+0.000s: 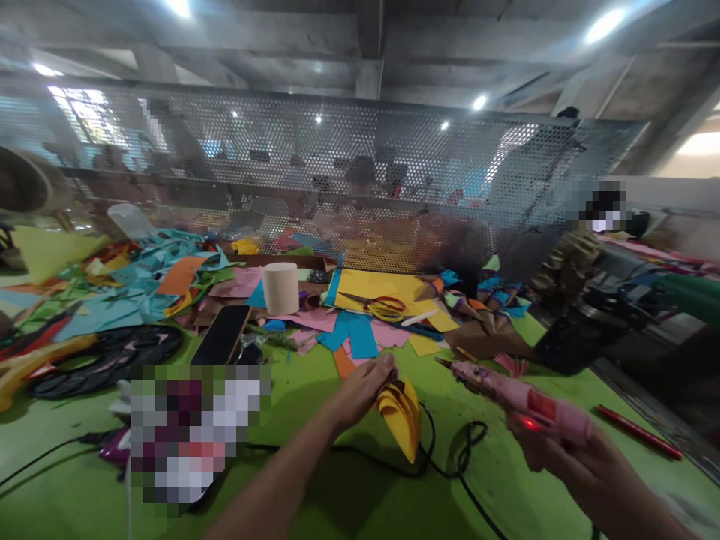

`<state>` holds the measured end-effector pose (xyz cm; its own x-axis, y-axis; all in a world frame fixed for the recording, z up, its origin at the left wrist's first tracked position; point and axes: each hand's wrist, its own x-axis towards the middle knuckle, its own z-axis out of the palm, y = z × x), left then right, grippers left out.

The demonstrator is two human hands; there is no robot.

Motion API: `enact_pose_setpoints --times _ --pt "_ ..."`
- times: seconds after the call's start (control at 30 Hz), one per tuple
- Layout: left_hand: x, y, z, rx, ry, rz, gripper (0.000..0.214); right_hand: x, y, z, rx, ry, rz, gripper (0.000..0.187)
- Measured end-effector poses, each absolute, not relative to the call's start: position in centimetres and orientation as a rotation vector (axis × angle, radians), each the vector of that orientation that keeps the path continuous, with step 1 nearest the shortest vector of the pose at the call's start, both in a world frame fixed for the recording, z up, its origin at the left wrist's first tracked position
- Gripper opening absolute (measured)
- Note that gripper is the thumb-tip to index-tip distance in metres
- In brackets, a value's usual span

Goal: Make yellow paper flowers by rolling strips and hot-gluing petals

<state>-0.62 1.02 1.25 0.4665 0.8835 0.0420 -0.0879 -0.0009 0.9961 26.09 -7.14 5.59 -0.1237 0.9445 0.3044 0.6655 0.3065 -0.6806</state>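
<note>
My left hand (365, 386) is closed around the top of a folded yellow paper piece (402, 416), whose layered edges hang below the fingers and taper to a point. On the right, my right hand (545, 442) grips a pink hot glue gun (523, 397) with a small red light glowing on its side. The nozzle aims left toward the yellow paper, with a gap between them. Beneath both hands runs a black cord (466, 450) across the green table (360, 502). Yellow-handled scissors (385, 306) lie beyond my left hand on yellow sheets (388, 285).
Paper scraps (163, 262) in several colours are heaped at the back left. A cream cylinder (280, 289) stands near a dark phone (222, 335). A red pen (638, 431) lies at right. Behind the table rises a perforated metal screen (337, 172); another person (579, 247) is at right.
</note>
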Motion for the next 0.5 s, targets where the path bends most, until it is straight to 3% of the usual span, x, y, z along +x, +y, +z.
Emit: enact_pose_setpoints --times 0.13,0.27,0.5 --pt "-0.6 1.0 1.2 1.303 0.763 0.89 0.056 27.1 -5.5 3.7 -1.615 -1.69 0.674 0.053" --pt "-0.5 1.0 1.3 1.299 0.742 0.897 0.055 26.9 -4.0 2.3 -1.838 -1.555 0.775 0.053" --pt "-0.6 1.0 1.1 1.286 0.734 0.946 0.052 28.6 -4.3 1.6 -2.144 -1.844 0.206 0.045"
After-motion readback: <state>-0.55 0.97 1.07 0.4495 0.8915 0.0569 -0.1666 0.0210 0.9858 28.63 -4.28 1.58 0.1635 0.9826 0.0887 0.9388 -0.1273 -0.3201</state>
